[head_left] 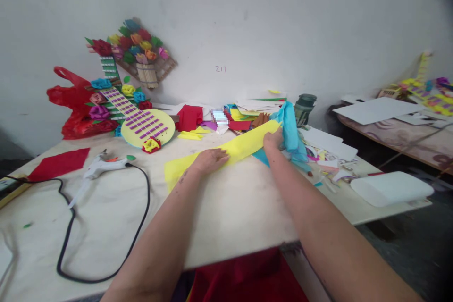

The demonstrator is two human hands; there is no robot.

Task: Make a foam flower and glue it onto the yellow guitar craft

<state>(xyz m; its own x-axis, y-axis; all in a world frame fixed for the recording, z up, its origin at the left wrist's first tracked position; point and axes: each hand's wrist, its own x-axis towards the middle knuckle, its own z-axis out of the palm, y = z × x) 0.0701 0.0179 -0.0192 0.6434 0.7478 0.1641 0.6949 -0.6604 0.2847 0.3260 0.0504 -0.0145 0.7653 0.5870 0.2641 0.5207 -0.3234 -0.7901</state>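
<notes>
A long strip of yellow crepe paper (244, 144) stretches slantwise over the table, its right end higher than its left. My left hand (211, 160) lies flat on the strip near its middle, fingers extended to the right. At the far end, my right hand (272, 139) is closed around the strip's edge, fingers partly hidden. Right behind that hand is crumpled light-blue crepe paper (289, 127); whether the hand touches it I cannot tell.
A white glue gun (106, 166) with a looping black cord (147, 198) lies at left by red paper (60, 164). A paper guitar (148, 127), red bag (69, 104) and green bottle (305, 106) stand behind. Paper scraps (327, 163) and a white box-like object (391, 188) are at right.
</notes>
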